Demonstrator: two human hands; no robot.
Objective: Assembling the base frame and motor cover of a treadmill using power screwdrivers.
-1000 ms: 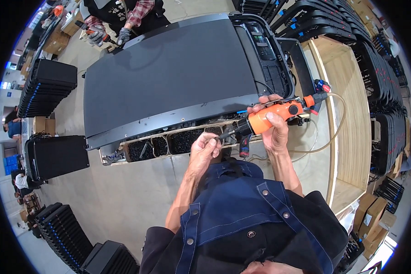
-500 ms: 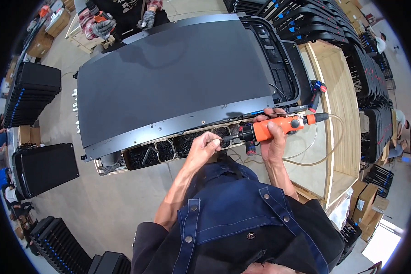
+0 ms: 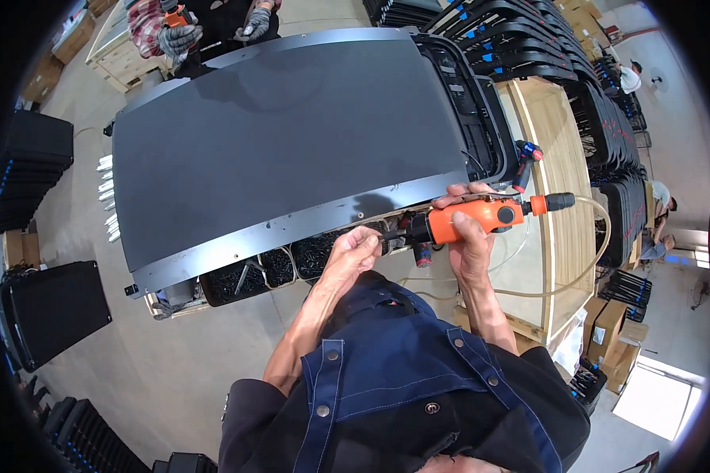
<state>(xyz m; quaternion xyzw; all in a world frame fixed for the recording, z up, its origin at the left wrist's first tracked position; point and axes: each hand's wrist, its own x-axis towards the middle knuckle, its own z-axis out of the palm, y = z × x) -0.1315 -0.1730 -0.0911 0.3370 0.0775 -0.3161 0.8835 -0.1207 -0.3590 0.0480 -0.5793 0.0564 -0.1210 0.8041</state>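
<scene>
My right hand [image 3: 472, 240] is wrapped round the body of an orange and black air screwdriver [image 3: 485, 218], which lies level with its bit pointing left. A clear hose [image 3: 605, 236] runs from its right end. My left hand [image 3: 352, 256] is closed in a pinch at the bit's tip; whatever the fingers hold there is too small to make out. Just beyond both hands lies a large dark panel [image 3: 284, 150] with a shiny metal edge strip [image 3: 292, 225]. Below that strip, bins [image 3: 241, 280] hold many small black screws, partly hidden by my left hand.
Across the panel a co-worker's gloved hand [image 3: 180, 39] grips an orange tool. A second power driver [image 3: 526, 164] rests right of the panel, by a wooden crate [image 3: 568, 197]. Stacked black frames [image 3: 521, 47] stand at far right; stacked dark panels [image 3: 39, 162] stand left.
The view has shifted, so the panel and bins sit farther left in it. My hands keep the same hold, with the screwdriver's bit still at my left fingertips.
</scene>
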